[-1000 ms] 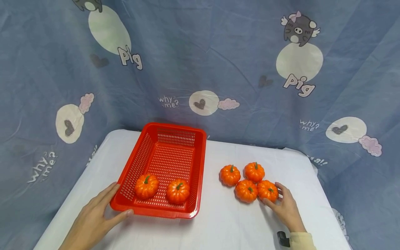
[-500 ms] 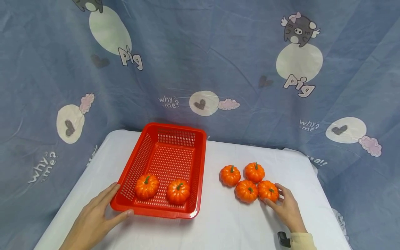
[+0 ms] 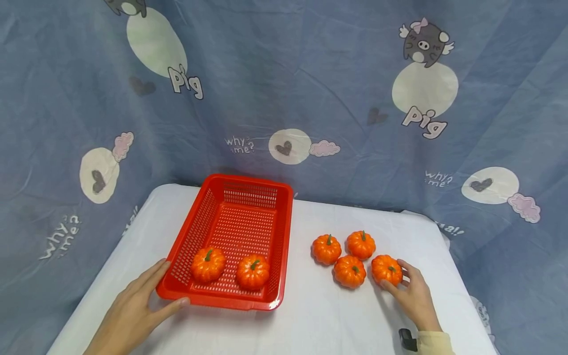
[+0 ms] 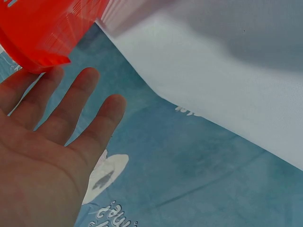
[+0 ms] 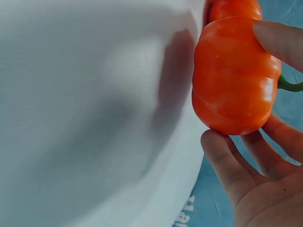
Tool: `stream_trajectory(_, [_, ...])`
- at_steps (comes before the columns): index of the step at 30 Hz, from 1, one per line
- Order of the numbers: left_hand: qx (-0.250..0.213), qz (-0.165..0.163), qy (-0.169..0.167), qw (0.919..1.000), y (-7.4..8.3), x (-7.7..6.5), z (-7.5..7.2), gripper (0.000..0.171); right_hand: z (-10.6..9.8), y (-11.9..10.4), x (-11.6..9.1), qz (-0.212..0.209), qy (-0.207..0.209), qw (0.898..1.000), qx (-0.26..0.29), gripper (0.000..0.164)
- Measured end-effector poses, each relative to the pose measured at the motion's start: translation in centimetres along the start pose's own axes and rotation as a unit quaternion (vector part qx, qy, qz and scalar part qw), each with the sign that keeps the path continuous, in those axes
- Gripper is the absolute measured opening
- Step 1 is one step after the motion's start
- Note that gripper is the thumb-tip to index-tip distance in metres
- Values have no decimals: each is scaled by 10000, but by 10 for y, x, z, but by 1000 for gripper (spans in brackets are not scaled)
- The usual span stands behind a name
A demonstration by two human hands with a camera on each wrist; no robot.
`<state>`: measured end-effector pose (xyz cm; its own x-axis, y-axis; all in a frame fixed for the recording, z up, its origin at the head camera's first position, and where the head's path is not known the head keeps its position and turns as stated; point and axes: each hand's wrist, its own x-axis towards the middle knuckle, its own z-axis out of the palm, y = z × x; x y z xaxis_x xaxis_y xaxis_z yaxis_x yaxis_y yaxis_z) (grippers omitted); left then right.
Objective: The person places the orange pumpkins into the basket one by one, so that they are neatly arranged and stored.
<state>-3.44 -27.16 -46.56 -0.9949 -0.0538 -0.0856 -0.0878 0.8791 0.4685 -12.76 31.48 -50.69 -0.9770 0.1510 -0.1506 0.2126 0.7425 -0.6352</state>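
My right hand [image 3: 412, 296] holds a small orange pumpkin [image 3: 387, 270] with a green stem, thumb on one side and fingers on the other. In the right wrist view, the same pumpkin [image 5: 236, 75] sits between the thumb and the fingertips, close over the white cloth. Just left of it are three more small pumpkins [image 3: 350, 271] in a group. My left hand [image 3: 135, 308] touches the near left corner of a red plastic basket [image 3: 279, 236], its fingers straight along the rim. Inside the basket, near its front, lie two pumpkins [image 3: 208, 265].
A white cloth [image 3: 328, 315] covers the table, whose far edge meets a blue curtain [image 3: 284, 74] with printed pigs and words. The curtain also hangs along both sides. Between the basket and the pumpkin group lies a strip of cloth.
My right hand has moved slightly right, taking its pumpkin away from the neighbouring ones, so a gap now shows between them. The left hand and the basket stay where they were.
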Motion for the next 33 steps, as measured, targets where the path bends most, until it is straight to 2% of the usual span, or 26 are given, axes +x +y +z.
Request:
stream_trajectory(5, [13, -39, -35, 10000, 0, 0, 0, 123, -5, -2, 0, -169, 127, 9998, 14, 85])
stream_trajectory(15, [-14, -98, -88, 9999, -2, -1, 0, 123, -6, -14, 0, -993, 699, 9926, 34, 77])
stream_trajectory(27, [31, -24, -34, 10000, -1, -1, 0, 122, -4, -31, 4, -1376, 956, 9859, -1, 76])
stream_trajectory(33, [28, -5, -3, 10000, 0, -2, 0, 122, -1, -43, 3, -1443, 1151, 9823, 317, 78])
